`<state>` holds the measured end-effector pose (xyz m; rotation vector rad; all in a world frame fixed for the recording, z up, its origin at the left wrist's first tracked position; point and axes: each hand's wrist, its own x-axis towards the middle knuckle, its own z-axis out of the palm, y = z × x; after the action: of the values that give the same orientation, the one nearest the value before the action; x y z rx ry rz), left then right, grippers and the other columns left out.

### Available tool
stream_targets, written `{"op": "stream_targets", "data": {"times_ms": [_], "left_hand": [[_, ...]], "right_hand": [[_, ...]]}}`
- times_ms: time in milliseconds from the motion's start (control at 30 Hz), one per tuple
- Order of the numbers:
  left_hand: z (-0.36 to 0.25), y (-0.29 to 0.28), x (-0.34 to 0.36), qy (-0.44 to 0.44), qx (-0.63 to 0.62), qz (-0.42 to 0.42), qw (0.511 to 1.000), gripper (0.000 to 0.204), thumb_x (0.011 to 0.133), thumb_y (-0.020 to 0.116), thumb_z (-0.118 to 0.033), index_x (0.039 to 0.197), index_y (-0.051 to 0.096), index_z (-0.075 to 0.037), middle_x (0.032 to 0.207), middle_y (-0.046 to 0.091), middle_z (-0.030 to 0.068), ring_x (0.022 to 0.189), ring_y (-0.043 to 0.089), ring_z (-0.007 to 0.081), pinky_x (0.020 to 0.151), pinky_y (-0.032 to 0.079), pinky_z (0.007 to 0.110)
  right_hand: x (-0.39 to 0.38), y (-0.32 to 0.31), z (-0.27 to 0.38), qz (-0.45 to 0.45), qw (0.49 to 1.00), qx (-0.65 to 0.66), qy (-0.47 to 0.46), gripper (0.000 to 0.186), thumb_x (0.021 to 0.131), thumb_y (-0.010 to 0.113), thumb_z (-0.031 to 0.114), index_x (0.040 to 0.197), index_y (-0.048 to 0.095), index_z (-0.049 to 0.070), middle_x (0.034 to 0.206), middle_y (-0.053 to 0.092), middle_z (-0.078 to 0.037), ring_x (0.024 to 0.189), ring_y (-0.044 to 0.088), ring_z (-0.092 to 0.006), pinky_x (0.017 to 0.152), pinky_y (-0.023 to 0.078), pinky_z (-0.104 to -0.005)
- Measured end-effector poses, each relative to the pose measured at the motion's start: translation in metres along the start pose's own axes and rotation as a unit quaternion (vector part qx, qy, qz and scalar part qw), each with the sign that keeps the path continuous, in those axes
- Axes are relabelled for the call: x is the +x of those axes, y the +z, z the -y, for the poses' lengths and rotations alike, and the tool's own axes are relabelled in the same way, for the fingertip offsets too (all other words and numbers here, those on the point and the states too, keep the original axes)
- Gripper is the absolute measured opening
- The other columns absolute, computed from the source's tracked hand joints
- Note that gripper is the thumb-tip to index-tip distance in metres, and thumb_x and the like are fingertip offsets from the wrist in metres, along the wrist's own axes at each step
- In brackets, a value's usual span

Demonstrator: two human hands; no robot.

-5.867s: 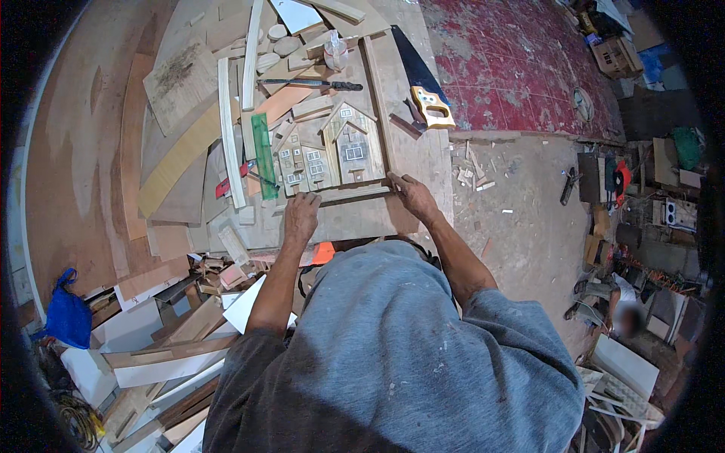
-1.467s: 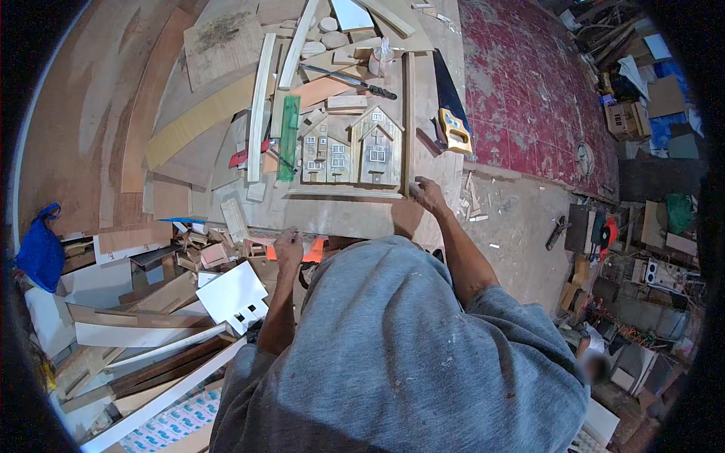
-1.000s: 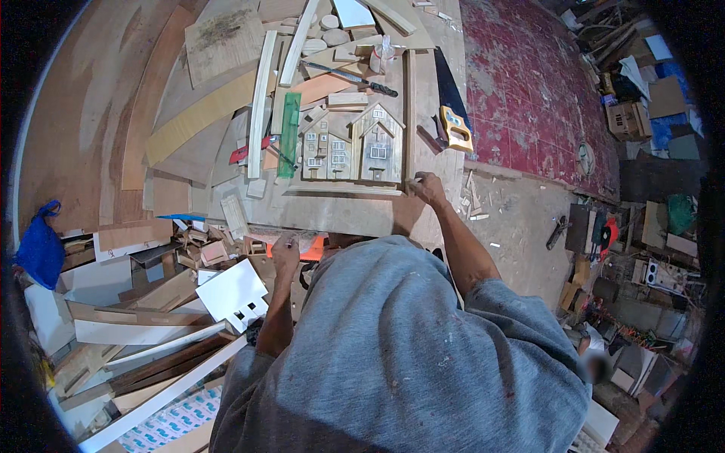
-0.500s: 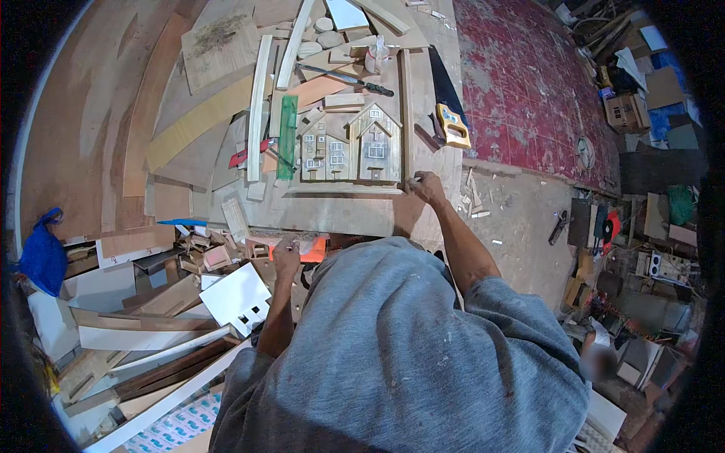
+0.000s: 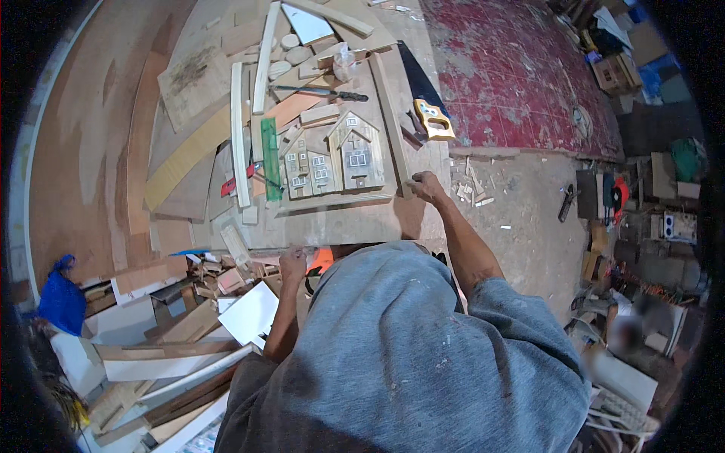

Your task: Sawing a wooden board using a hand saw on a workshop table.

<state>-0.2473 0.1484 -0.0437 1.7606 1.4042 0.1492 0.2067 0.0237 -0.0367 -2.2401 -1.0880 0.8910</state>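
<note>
My right hand (image 5: 428, 186) is closed at the near end of a long wooden strip (image 5: 387, 117), its fingertips pressed against that end. The strip lies along the right side of a wooden house-shaped piece (image 5: 362, 162) with peaked roofs and small white windows. Another thin wooden strip (image 5: 336, 202) runs along the base of the houses. Beside the table's near edge, my left hand (image 5: 293, 262) is curled, and whatever may be inside its fingers is hidden.
A handsaw (image 5: 433, 119) with a yellow handle lies right of the strip. Green translucent piece (image 5: 271, 158), a file-like dark tool (image 5: 321, 93) and a small jar (image 5: 344, 63) share the table with wood offcuts. Scrap boards (image 5: 166, 351) crowd the lower left.
The view has turned, shifting the tabletop things leftward in the picture. My right hand stays at the strip's end. My left hand stays low near the table edge, still curled.
</note>
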Motion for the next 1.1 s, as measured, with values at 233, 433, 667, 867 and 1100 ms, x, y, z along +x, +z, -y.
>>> {"op": "stream_targets", "data": {"times_ms": [233,433,667,867,1100], "left_hand": [[-0.036,0.009,0.013,0.026,0.009,0.047,0.999,0.022,0.087,0.067,-0.013,0.105,0.073,-0.001,0.089,0.074,0.0159,0.077,0.069,0.0235,0.072,0.054,0.034],[-0.095,0.022,0.016,0.121,0.044,0.082,0.988,0.022,0.09,0.067,-0.018,0.103,0.073,-0.001,0.083,0.072,0.0174,0.077,0.07,0.0223,0.073,0.054,0.035],[-0.172,0.054,0.017,0.068,0.012,0.158,0.985,0.026,0.091,0.067,-0.019,0.108,0.071,0.0,0.08,0.072,0.0157,0.073,0.069,0.0192,0.07,0.054,0.033],[-0.196,0.066,0.014,0.053,0.018,0.146,0.988,0.027,0.091,0.067,-0.021,0.109,0.071,-0.001,0.087,0.072,0.0186,0.079,0.069,0.0228,0.075,0.053,0.034],[-0.17,0.078,-0.005,0.031,0.002,0.098,0.995,0.026,0.091,0.067,-0.021,0.109,0.071,-0.002,0.095,0.072,0.0206,0.089,0.071,0.0283,0.08,0.055,0.037]], "right_hand": [[-0.026,-0.036,0.018,-0.005,1.0,-0.01,0.0,0.034,0.08,0.068,0.034,0.075,0.071,0.0,0.069,0.068,-0.021,0.064,0.068,-0.0363,0.063,0.053,-0.045],[-0.068,-0.038,0.011,-0.05,0.986,-0.157,-0.032,0.026,0.078,0.069,0.032,0.076,0.074,0.007,0.078,0.07,-0.02,0.075,0.069,-0.038,0.07,0.056,-0.0464],[-0.063,-0.025,-0.021,-0.019,0.984,-0.176,-0.004,0.028,0.081,0.07,0.035,0.08,0.072,0.007,0.078,0.069,-0.019,0.075,0.069,-0.0383,0.068,0.056,-0.0462],[-0.053,-0.046,-0.021,0.043,0.988,-0.147,-0.012,0.031,0.083,0.068,0.037,0.083,0.071,0.007,0.084,0.07,-0.02,0.079,0.069,-0.0382,0.073,0.056,-0.0463],[-0.059,-0.058,0.001,0.104,0.984,-0.125,-0.076,0.031,0.081,0.066,0.035,0.08,0.073,0.005,0.078,0.069,-0.022,0.075,0.069,-0.0387,0.072,0.056,-0.0471]]}}
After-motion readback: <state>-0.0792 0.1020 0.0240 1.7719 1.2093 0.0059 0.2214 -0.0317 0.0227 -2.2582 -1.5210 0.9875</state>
